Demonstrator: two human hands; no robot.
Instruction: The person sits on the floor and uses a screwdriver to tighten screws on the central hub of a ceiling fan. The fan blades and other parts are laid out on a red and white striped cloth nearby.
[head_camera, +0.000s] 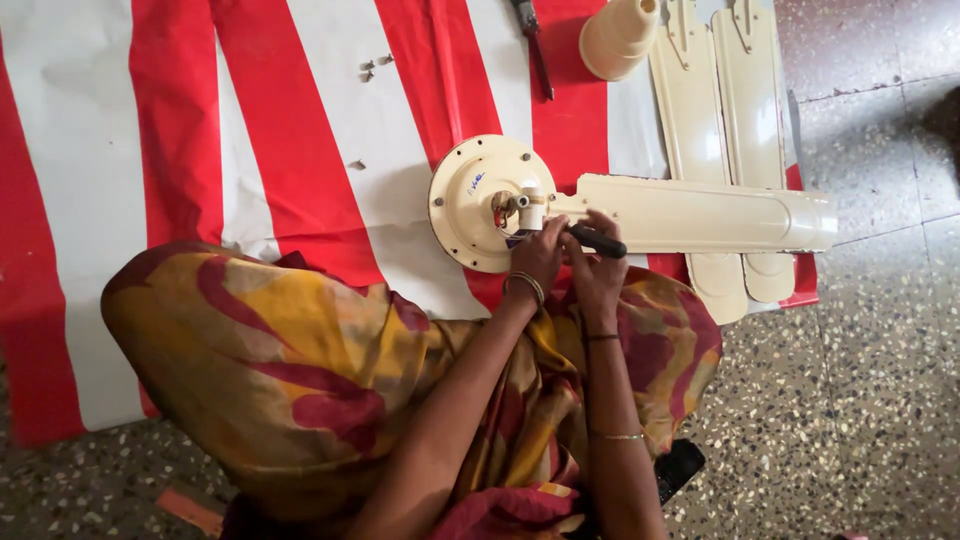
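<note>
Both hands at the fan motor, right hand around a screwdriver.

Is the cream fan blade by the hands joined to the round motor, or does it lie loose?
Cannot tell: the blade reaches the motor, but both hands hide the joint.

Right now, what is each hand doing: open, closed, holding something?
Left hand: fingers curled at the fan motor hub; a grasp cannot be told.
Right hand: closed on a black-handled tool, beside the fan blade.
</note>
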